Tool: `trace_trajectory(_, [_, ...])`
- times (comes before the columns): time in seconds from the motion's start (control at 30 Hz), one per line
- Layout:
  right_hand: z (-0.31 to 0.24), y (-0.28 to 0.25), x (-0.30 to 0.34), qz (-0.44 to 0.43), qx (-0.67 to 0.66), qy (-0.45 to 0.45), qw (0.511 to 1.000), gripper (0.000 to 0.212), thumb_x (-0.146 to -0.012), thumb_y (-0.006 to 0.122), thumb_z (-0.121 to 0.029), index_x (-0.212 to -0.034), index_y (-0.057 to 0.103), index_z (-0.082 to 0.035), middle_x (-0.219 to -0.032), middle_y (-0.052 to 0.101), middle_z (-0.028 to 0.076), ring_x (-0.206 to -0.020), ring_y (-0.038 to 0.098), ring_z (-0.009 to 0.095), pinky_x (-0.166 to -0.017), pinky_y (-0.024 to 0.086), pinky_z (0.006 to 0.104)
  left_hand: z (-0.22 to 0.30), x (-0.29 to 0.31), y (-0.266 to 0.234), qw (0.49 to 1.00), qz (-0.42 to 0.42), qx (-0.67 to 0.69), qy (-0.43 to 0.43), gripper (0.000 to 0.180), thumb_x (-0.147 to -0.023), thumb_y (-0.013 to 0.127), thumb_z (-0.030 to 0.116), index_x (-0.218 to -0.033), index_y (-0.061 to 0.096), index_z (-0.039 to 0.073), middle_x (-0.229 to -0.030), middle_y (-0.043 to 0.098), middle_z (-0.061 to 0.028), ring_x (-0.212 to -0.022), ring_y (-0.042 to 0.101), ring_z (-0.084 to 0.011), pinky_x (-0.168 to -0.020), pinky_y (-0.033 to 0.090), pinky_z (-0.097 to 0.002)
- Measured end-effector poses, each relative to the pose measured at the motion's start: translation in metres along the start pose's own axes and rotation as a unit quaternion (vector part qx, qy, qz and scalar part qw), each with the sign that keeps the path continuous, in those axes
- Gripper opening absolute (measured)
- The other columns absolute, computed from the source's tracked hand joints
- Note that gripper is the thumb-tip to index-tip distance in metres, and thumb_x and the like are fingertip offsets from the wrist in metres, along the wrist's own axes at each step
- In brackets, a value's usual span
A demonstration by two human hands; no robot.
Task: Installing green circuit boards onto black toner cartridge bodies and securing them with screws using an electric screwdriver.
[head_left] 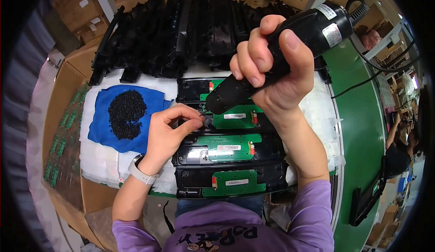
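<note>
My right hand [283, 66] is wrapped round a thick black electric screwdriver [312, 34], which slants down to the left. Its nose is over a black plastic housing [267, 123] fitted with a green circuit board [226, 121]. At the nose, my left hand [167, 127] pinches thumb and fingertips together beside the bit; whatever is between them is too small to make out. Several such housings lie in a row, among them one with a green board [231, 147] and a nearest one [188, 179]. Left of them, small black screws [127, 116] are heaped on a blue cloth [102, 132].
Many black plastic housings [199, 30] are piled along the far side. White foam padding [97, 161] covers the work surface. A cardboard box [68, 170] with green circuit boards stands left. On the right runs a green surface [351, 139], with the screwdriver's cable [358, 84] above it and another person [398, 148] beyond.
</note>
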State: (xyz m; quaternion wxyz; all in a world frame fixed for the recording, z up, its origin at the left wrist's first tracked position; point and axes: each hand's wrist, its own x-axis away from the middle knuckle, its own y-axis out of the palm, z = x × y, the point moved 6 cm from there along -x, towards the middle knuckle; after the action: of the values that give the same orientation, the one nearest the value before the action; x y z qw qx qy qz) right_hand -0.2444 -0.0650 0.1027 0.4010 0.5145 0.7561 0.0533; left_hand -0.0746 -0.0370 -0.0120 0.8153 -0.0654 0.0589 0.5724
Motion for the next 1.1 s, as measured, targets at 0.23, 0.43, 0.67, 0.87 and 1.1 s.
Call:
trace_trajectory(0.23, [0.006, 0.002, 0.003, 0.0, -0.007, 0.015, 1.0, 0.026, -0.089, 0.045, -0.031, -0.099, 0.051, -0.007, -0.06, 0.046, 0.0, -0.044, 0.042, 0.01, -0.052, 0.041, 0.0302, -0.005, 0.0, -0.002, 0.999, 0.016, 0.023, -0.034, 0.008, -0.074, 0.069, -0.002, -0.081, 0.065, -0.003, -0.084, 0.065, -0.0066, -0.075, 0.058, -0.0091, -0.069, 0.046, -0.0206])
trace_trajectory(0.43, [0.01, 0.002, 0.005, 0.014, -0.003, 0.013, 1.0, 0.026, -0.089, 0.045, -0.03, -0.099, 0.051, -0.006, -0.06, 0.046, 0.0, -0.044, 0.042, 0.011, -0.052, 0.041, 0.03, 0.0, -0.001, -0.004, 0.999, 0.005, 0.001, -0.034, 0.011, -0.069, 0.071, -0.005, -0.077, 0.065, -0.002, -0.081, 0.065, -0.0057, -0.074, 0.058, -0.0091, -0.07, 0.045, -0.0211])
trace_trajectory(0.67, [0.011, 0.002, 0.006, 0.021, 0.004, 0.008, 1.0, 0.026, -0.089, 0.045, -0.029, -0.099, 0.05, -0.006, -0.06, 0.046, 0.001, -0.043, 0.042, 0.011, -0.051, 0.042, 0.0304, -0.001, -0.001, -0.006, 0.998, 0.01, -0.022, -0.052, 0.012, -0.068, 0.073, -0.003, -0.076, 0.065, -0.001, -0.079, 0.065, -0.0044, -0.071, 0.055, -0.0074, -0.068, 0.044, -0.0203])
trace_trajectory(0.87, [0.015, 0.006, 0.009, 0.001, 0.009, 0.013, 1.0, 0.025, -0.09, 0.044, -0.029, -0.1, 0.05, -0.007, -0.06, 0.046, 0.0, -0.044, 0.042, 0.011, -0.052, 0.042, 0.0307, -0.003, 0.0, -0.007, 0.998, 0.007, -0.033, -0.055, 0.012, -0.067, 0.074, -0.003, -0.074, 0.064, -0.001, -0.078, 0.064, -0.0039, -0.071, 0.054, -0.0069, -0.068, 0.044, -0.0203])
trace_trajectory(1.1, [0.018, 0.0, 0.009, 0.093, 0.01, 0.015, 0.996, 0.025, -0.089, 0.045, -0.031, -0.095, 0.051, -0.008, -0.059, 0.045, 0.0, -0.045, 0.041, 0.011, -0.053, 0.041, 0.0308, -0.001, 0.0, -0.007, 0.999, 0.007, -0.009, -0.04, 0.014, -0.068, 0.073, -0.006, -0.071, 0.061, 0.0, -0.078, 0.063, -0.0049, -0.071, 0.055, -0.0073, -0.067, 0.044, -0.0195])
